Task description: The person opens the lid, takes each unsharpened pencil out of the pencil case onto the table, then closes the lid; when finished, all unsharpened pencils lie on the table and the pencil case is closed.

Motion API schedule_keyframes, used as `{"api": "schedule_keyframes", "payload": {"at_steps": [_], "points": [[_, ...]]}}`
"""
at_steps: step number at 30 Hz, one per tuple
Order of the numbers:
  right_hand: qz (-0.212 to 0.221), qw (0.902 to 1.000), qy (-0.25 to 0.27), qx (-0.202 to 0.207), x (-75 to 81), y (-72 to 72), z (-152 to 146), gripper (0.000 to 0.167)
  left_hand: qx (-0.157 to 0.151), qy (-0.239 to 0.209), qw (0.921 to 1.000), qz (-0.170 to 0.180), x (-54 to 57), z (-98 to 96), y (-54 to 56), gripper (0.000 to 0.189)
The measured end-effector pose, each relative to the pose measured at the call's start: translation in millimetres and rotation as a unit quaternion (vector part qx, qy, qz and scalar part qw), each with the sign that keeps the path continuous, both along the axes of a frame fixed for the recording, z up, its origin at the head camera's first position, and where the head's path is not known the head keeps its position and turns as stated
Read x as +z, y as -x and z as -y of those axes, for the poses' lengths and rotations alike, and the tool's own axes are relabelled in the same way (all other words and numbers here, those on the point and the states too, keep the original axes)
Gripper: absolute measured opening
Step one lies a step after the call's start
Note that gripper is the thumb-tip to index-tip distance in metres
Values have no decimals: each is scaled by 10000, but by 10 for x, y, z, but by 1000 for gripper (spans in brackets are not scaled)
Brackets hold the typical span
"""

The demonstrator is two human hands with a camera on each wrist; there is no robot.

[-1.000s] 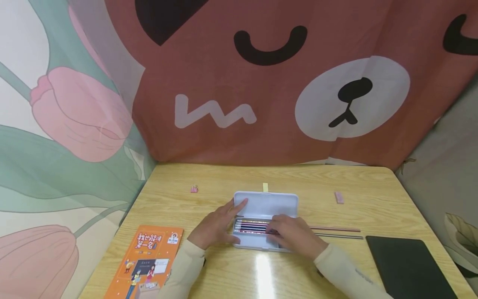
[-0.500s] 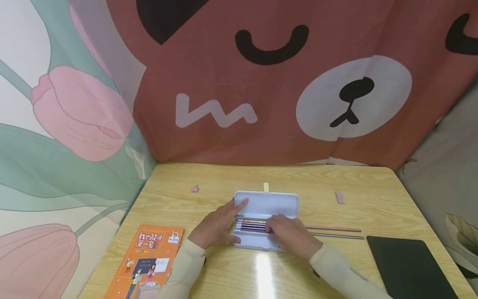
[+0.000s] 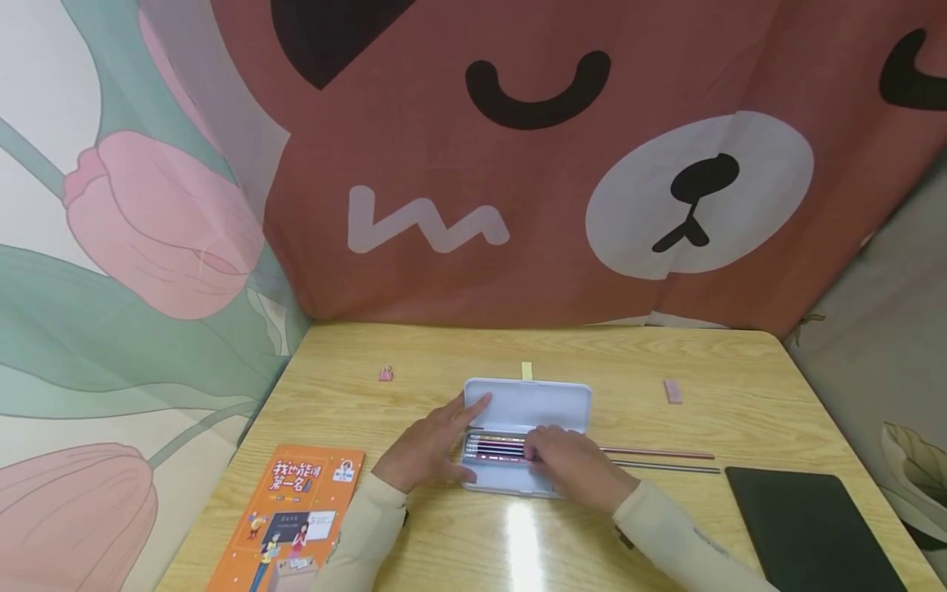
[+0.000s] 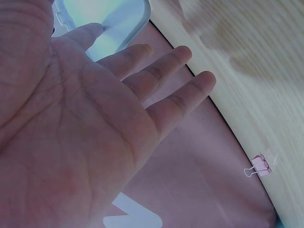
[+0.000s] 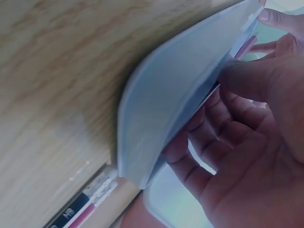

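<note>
1. The pencil case (image 3: 528, 405) lies open at the middle of the table (image 3: 444, 543), its lid raised on the far side and its shallow tray toward the person.
2. Several pencils (image 3: 490, 448) lie side by side along the tray, their light ends to the left and their other ends hidden under the right hand.
3. The right hand (image 3: 575, 465) reaches into the case from the right, its fingers bent down over the pencils. The right wrist view shows thumb and fingers close together at the case's edge; I cannot tell whether they pinch a pencil or only touch.
4. The left hand (image 3: 429, 444) is spread wide at the case's left end, fingers straight and gripping nothing; its forefinger touches the lid and its thumb rests by the tray's near corner.
5. Two loose pencils (image 3: 669, 461) lie on the table just right of the case, nearly parallel.
6. A yellow strip (image 3: 527, 370) shows just behind the lid.
7. Farther out are a pink clip (image 3: 385, 374) at far left and a pink eraser (image 3: 672, 391) at far right.
8. An orange book (image 3: 296, 501) lies near left, a black pad (image 3: 810, 526) near right.
9. A cloth with a bear's face (image 3: 414, 288) hangs behind the table.
</note>
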State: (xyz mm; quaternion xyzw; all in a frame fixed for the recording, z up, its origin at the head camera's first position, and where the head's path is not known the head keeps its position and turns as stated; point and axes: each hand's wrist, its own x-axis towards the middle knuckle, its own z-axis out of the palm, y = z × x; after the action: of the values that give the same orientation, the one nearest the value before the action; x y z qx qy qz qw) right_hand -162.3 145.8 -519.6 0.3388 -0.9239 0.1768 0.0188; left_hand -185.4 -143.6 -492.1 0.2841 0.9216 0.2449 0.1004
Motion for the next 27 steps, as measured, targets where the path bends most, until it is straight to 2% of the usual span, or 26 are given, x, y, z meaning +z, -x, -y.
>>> {"api": "schedule_keyframes", "payload": {"at_steps": [3, 7, 11, 14, 18, 23, 27], "points": [[15, 9995, 319, -45, 8, 11, -35, 17, -4, 26, 10000, -30, -8, -1, 1, 120], [-275, 9977, 604, -149, 97, -8, -141, 14, 13, 80, 10000, -37, -7, -3, -5, 120], [-732, 9945, 708, -251, 237, -23, -399, 15, 19, 110, 9999, -20, -1, -6, -8, 121], [-881, 9926, 699, -462, 308, -23, -677, 19, 34, 104, 9999, 2, 2, -6, -10, 121], [-598, 9920, 649, -899, 338, -36, -1087, 22, 35, 56, 10000, 36, 11, -4, -13, 120], [-289, 9898, 361, -1347, 297, -43, -1540, 25, 6, 39, 10000, 28, 14, -7, -9, 120], [26, 9875, 71, -1573, 230, -24, -1742, 18, 11, 63, 10000, 32, 10, -10, -6, 120]]}}
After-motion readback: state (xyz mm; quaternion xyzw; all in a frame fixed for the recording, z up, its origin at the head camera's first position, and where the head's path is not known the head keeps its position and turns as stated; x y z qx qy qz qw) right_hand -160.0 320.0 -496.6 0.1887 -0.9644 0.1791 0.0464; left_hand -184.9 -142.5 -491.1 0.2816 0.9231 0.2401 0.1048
